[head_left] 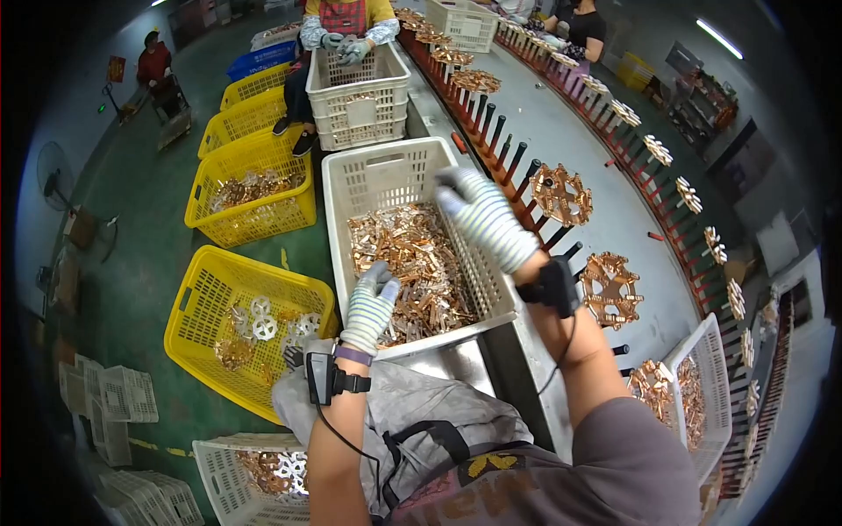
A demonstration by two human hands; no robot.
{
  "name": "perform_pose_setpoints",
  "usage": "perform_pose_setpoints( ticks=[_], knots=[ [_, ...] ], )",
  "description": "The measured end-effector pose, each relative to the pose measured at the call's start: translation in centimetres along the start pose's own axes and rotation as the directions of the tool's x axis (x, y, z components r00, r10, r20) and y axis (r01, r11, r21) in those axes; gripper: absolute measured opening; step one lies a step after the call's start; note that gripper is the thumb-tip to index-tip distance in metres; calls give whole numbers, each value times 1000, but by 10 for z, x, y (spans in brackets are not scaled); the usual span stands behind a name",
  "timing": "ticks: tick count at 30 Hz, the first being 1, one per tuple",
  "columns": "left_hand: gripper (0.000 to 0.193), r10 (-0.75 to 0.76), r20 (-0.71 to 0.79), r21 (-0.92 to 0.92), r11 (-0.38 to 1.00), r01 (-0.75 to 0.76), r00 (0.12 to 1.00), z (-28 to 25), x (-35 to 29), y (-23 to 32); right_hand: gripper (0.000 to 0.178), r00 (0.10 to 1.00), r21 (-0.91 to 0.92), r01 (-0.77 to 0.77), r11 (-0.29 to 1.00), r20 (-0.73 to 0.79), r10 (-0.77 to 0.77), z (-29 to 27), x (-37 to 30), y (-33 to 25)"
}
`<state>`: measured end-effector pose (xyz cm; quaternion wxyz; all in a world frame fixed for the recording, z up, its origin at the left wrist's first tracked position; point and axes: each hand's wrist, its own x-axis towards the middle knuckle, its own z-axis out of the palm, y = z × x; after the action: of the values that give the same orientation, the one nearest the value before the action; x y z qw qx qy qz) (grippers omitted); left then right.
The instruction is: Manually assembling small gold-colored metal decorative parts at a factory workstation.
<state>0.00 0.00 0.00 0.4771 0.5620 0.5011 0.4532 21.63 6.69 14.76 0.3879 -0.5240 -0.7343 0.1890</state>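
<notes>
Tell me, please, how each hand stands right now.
Left hand: partly curled by the metal pieces; grip cannot be told.
Right hand: blurred; grip cannot be told.

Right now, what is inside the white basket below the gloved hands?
The white basket holds a heap of small copper-coloured and silvery metal pieces. The left hand covers some; anything deeper is buried from view.

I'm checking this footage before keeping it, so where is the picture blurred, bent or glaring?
In the head view, the striped-gloved right hand looks motion-blurred, the similarly gloved left hand sharper; also in the head view, the long, flat grey worktop curves with fisheye distortion, and the slim white tube light at upper right glares.
</notes>
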Motion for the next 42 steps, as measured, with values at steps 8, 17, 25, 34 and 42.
perform_pose_setpoints(
  ticks=[8, 17, 25, 34, 42],
  knots=[
    [41, -4, 53, -31, 1000, 6, 999, -39, -22, -5, 43, 955, -684, -296, 667, -228, 190, -140, -55, 33],
    [42, 27, 137, 15, 999, -30, 990, -55, -26, -11, 37, 599, 643, -618, 452, 13, 801, -179, -116, 111],
    [51, -49, 166, 134, 991, 27, 985, -44, -19, 10, 46, 832, 608, -521, 599, 205, 515, -148, 10, 15],
    [64, -5, 95, 33, 999, 2, 995, -37, -15, -24, 38, 643, 189, -211, 959, 766, -10, 75, 67, -49],
    [38, -66, -39, -268, 962, 53, 997, -27, 20, -73, 23, 969, 423, -25, 906, 234, -83, 130, 52, 41]
  ],
)
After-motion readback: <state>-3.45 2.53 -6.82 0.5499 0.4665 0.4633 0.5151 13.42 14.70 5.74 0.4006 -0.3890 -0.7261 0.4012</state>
